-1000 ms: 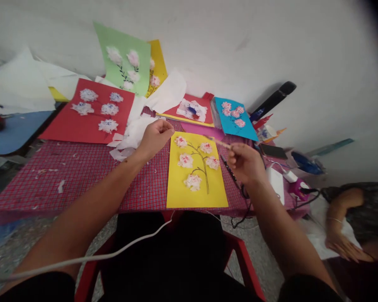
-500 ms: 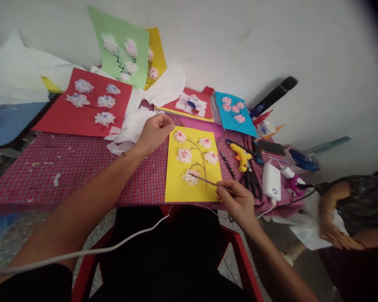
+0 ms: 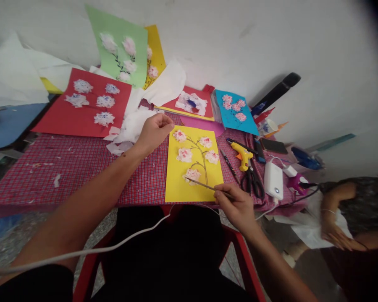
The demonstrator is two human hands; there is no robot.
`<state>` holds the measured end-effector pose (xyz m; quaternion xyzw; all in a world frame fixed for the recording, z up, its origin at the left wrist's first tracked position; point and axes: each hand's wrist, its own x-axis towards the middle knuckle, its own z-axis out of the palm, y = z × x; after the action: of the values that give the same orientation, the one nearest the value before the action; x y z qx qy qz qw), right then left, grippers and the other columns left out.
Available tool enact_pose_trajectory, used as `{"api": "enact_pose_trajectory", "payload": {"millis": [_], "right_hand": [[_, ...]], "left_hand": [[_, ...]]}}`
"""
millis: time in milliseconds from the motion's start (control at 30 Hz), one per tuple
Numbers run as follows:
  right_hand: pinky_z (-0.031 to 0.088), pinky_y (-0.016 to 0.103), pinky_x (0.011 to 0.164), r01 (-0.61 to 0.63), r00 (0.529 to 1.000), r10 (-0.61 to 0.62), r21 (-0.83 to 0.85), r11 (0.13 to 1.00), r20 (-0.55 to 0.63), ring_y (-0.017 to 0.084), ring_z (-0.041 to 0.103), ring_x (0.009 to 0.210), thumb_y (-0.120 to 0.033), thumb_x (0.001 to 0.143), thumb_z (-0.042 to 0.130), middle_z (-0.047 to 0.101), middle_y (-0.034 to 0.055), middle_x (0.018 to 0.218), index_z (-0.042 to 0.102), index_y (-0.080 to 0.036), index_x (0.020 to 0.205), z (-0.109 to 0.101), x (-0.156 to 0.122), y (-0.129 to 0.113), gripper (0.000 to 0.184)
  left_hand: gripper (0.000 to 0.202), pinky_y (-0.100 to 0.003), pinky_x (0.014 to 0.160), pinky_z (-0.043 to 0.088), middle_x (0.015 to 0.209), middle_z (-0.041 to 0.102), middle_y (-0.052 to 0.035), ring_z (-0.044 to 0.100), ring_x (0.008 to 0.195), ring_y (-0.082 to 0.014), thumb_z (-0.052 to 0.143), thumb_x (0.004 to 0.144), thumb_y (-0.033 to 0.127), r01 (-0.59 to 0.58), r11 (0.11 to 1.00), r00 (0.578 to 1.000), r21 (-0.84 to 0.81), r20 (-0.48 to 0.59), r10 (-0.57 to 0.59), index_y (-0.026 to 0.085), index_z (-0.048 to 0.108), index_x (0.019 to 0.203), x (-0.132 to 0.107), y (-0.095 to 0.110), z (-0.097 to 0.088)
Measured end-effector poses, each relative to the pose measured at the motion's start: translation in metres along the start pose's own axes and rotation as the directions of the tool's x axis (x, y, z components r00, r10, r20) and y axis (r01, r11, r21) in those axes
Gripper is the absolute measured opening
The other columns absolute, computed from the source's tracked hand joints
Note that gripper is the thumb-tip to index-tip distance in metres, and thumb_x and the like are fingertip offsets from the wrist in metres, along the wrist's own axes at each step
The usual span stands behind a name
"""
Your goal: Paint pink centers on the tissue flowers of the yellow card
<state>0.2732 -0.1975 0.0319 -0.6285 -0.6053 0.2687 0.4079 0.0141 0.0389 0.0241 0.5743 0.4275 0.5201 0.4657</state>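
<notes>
A yellow card (image 3: 179, 184) with white and pink paper flowers on a drawn branch lies on the red checked tablecloth (image 3: 82, 167). My right hand (image 3: 236, 205) is closed on a thin brush (image 3: 204, 185) near the card's lower right corner; the brush tip touches the lowest flower (image 3: 192, 174). My left hand (image 3: 154, 130) is closed in a pinch at the card's top left corner, next to a heap of white tissue (image 3: 132, 126). What it pinches, if anything, I cannot make out.
A red card (image 3: 91, 113), a green card (image 3: 119, 33) and a blue card (image 3: 236, 117) with flowers lie at the back. A yellow glue gun (image 3: 242, 153), scissors (image 3: 253, 182) and a white power bank (image 3: 273, 181) sit to the right. Another person's arm (image 3: 337, 209) is at far right.
My right hand came down from above the card's top right to its lower right corner, bringing the brush tip onto the lowest flower. The left hand stayed in place.
</notes>
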Motion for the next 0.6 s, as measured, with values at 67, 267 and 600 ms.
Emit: {"api": "enact_pose_trajectory", "payload": {"millis": [67, 267, 600], "right_hand": [[0.057, 0.029, 0.056, 0.012, 1.0, -0.012, -0.013, 1.0, -0.009, 0.019, 0.072, 0.064, -0.031, 0.092, 0.071, 0.075, 0.0022, 0.074, 0.078, -0.026, 0.094, -0.001, -0.001, 0.0, 0.009], [0.058, 0.03, 0.057, 0.055, 0.998, -0.057, -0.045, 0.997, -0.029, 0.019, 0.071, 0.062, -0.031, 0.094, 0.071, 0.076, 0.0023, 0.075, 0.078, -0.026, 0.097, -0.007, -0.004, -0.006, 0.01], [0.058, 0.032, 0.058, 0.121, 0.991, -0.127, -0.14, 0.983, -0.037, 0.02, 0.071, 0.06, -0.027, 0.091, 0.069, 0.077, 0.0011, 0.075, 0.078, -0.028, 0.092, -0.006, -0.005, -0.012, 0.009]], "left_hand": [[0.007, -0.028, 0.057, 0.042, 0.07, 0.059, 0.0003, 0.054, 0.064, -0.0133, 0.071, 0.082, 0.019, 0.0, 1.0, 1.0, 0.002, 0.0, 0.0, 0.021, 0.064, 0.083, 0.0, 0.0, 0.0], [0.006, -0.028, 0.057, 0.042, 0.07, 0.061, -0.0002, 0.055, 0.066, -0.0137, 0.071, 0.081, 0.019, -0.025, 1.0, 1.0, -0.003, -0.005, 0.025, 0.021, 0.065, 0.082, 0.001, -0.002, 0.001], [0.007, -0.027, 0.056, 0.041, 0.07, 0.06, -0.0001, 0.054, 0.066, -0.0137, 0.071, 0.081, 0.02, -0.001, 1.0, 1.0, -0.004, -0.007, 0.001, 0.022, 0.064, 0.081, 0.0, 0.003, 0.001]]}}
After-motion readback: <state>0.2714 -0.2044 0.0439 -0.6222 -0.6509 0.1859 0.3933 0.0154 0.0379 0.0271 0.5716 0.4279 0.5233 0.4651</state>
